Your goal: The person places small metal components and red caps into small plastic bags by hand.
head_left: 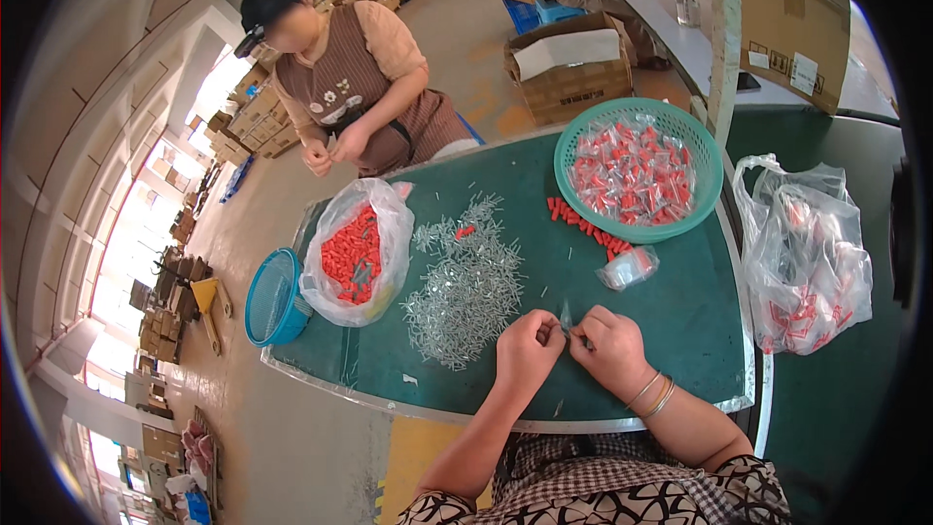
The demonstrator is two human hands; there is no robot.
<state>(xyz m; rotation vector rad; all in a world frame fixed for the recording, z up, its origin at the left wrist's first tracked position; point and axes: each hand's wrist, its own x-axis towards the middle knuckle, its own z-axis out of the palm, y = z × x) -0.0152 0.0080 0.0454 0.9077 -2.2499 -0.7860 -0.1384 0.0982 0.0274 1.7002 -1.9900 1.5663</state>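
Note:
Over the near part of the green tabletop (389, 374), my hands meet with their fingers pinched together. Between my left hand (528, 350) and my right hand (612, 348) is a small clear plastic bag (567, 314), gripped at its edges by both. Its contents are too small to make out. Left of my hands spreads a heap of thin silver screws (462, 301). Beyond them, a row of small red plastic plugs (583, 224) lies by a stack of clear bags (628, 268).
A green basket (714, 170) of filled bags stands far right. At left are a white plastic sack (394, 243) of red plugs and a blue basket (262, 301). A tied plastic bag (807, 262) hangs right of a post (721, 49). Across the table sits a co-worker (340, 87).

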